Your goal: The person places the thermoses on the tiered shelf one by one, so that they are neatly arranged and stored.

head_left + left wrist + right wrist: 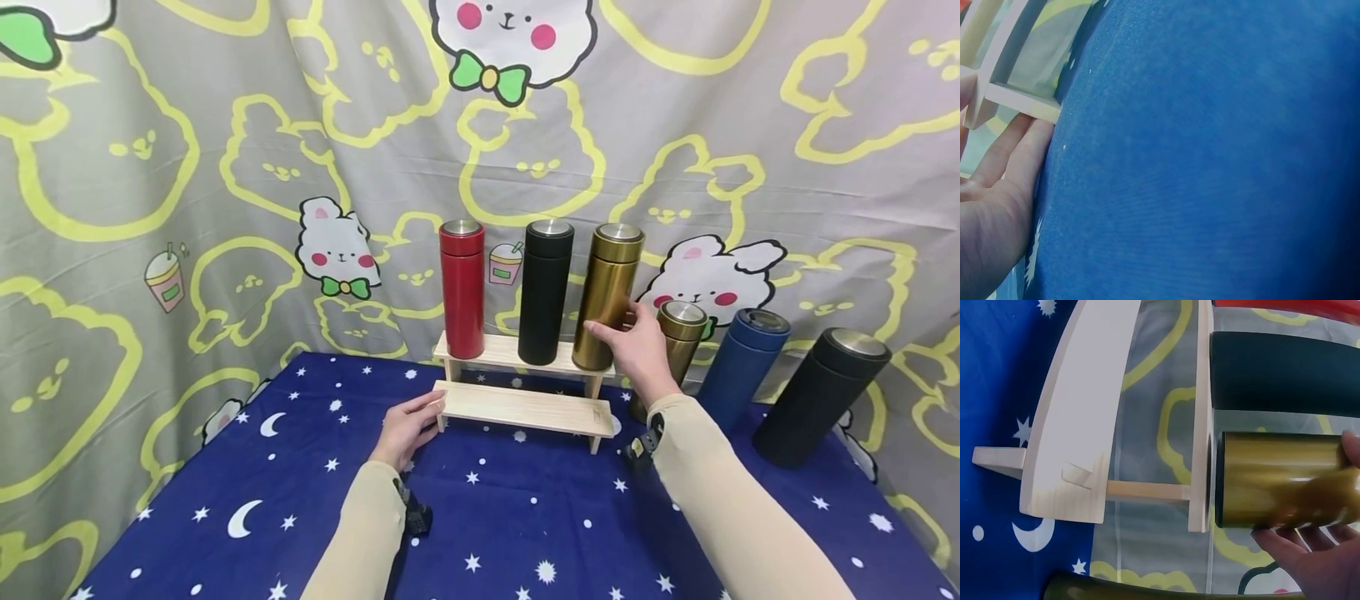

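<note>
A two-step wooden stand point(525, 407) has a red thermos point(462, 292) at the left of its upper step and a black thermos point(546, 292) in the middle. My right hand point(637, 346) grips a tall gold thermos point(611, 287) by its lower half, thumb on one side and fingers on the other. The gold thermos is upright at the upper step's right end, its base point(1220, 481) right at the board in the right wrist view. My left hand point(408, 429) holds the left end of the lower step, thumb above and fingers point(1032, 147) against the leg.
To the right of the stand, behind my right forearm, are a smaller gold thermos point(681, 333), a blue thermos point(744, 362) and a large black thermos point(817, 396). A dark blue cloth point(337, 483) with moons and stars covers the table. A patterned curtain point(405, 150) hangs behind.
</note>
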`<state>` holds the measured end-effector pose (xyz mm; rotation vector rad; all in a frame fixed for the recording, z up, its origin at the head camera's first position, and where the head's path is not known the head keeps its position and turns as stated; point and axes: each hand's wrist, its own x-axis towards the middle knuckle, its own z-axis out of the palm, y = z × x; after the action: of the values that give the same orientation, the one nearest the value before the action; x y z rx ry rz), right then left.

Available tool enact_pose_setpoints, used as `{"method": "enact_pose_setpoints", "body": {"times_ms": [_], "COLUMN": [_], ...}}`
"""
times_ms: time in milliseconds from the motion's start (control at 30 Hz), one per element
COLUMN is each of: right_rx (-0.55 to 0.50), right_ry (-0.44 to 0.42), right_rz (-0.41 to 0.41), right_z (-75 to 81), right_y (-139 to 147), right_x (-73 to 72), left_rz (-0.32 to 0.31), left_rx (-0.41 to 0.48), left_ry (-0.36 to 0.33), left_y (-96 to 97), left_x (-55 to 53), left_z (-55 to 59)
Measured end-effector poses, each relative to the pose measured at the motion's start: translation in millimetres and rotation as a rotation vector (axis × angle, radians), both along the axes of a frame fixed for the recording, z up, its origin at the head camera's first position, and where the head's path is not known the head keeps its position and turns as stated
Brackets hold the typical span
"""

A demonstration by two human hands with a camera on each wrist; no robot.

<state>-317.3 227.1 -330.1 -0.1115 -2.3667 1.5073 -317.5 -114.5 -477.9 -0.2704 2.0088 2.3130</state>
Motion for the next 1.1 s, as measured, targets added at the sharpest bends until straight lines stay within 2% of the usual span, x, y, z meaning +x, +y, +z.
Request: {"method": "enact_pose_setpoints", "body": {"times_ms": [400,700,800,967,1100], "right_rx": [0.009,0.026,0.031,0.022,0.018], "right_ry": [-0.02,-0.049,-0.034,0.04,0.046], "right_rz": [-0.012,0.044,0.05,0.014,0.002], "right_z": [-3.9,-2.5,-3.4,-5.5,-6.8], "right_y": [1,2,3,6,9], "right_x": [-2.9,-0.6,0.2,4.5,13.2], "left_rz": [0.003,-0.007,-0.012,-0.016,-0.011], "left_rx": [0.006,0.011,0.01,0.008,0.015], "left_ry": [-0.004,-0.007,0.0,0.001,0.003], "left_y": [0.1,-1.1,-1.1,-0.4,-0.1], "left_x": [-0.2,1.0,1.5,1.1,0.2], "left_z": [-0.2,-0.7,-1.3,-1.3,-1.3]}}
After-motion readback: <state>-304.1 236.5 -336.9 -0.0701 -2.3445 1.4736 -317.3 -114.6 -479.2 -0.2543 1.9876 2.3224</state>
